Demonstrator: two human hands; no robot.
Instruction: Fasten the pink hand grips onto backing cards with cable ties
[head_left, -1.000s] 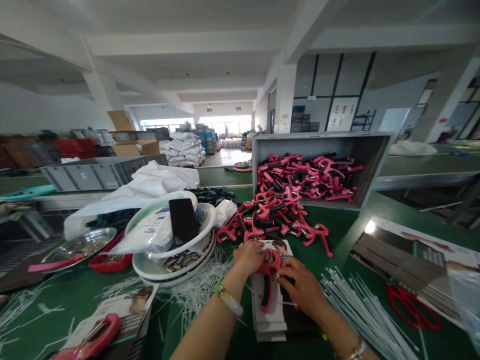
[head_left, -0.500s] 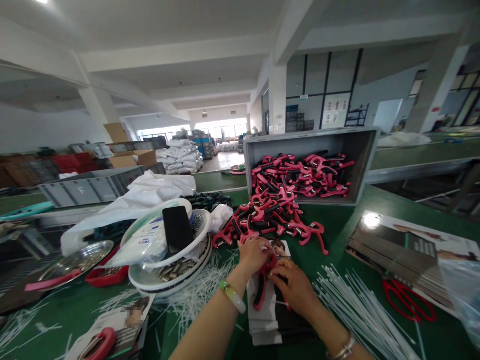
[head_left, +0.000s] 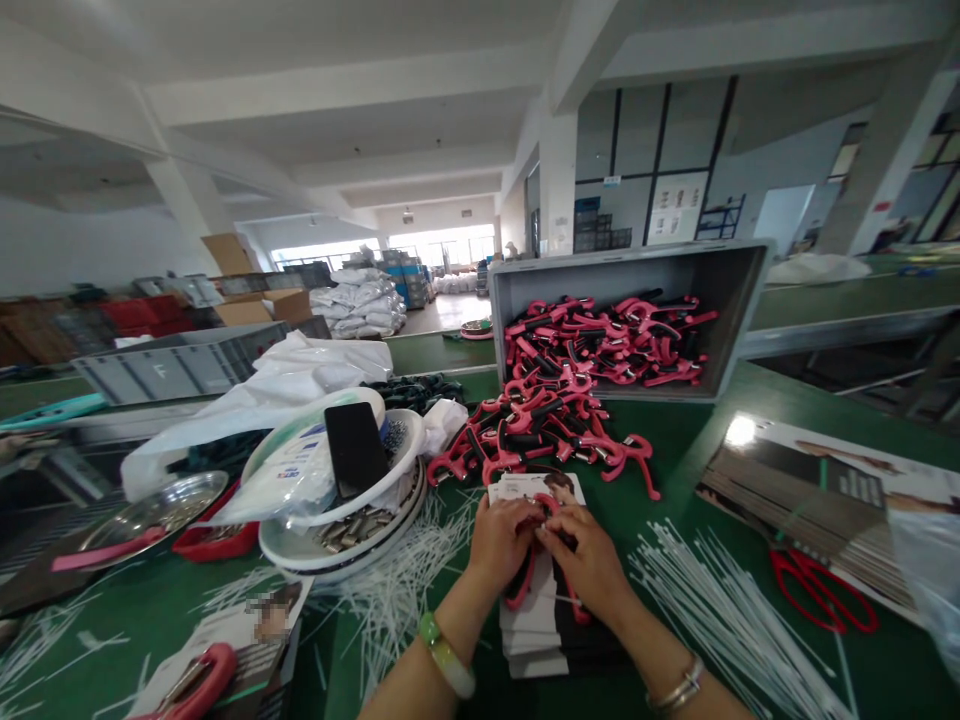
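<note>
Both my hands hold a pink and black plastic spring clamp (head_left: 525, 585) over a stack of printed cards (head_left: 529, 640). My left hand (head_left: 501, 545) grips its upper part from the left, and my right hand (head_left: 589, 565) presses in from the right, hiding the clamp's jaws. A printed card (head_left: 517, 488) lies under my fingertips. Just beyond it, a heap of loose pink and black clamps (head_left: 544, 440) covers the green workbench (head_left: 675, 440). Bundles of white cable ties (head_left: 724, 620) lie to my right, with more (head_left: 397, 590) to my left.
A tilted grey crate (head_left: 630, 270) holds more clamps. Nearby are stacked white plates (head_left: 337, 560), a black phone (head_left: 356, 450), a steel tray (head_left: 150, 515), red scissors (head_left: 821, 590), a stack of printed cards (head_left: 787, 500) and a carded clamp (head_left: 199, 680).
My hands have drawn closer together over the clamp, and its two pink handles now show below them. The view has shifted slightly.
</note>
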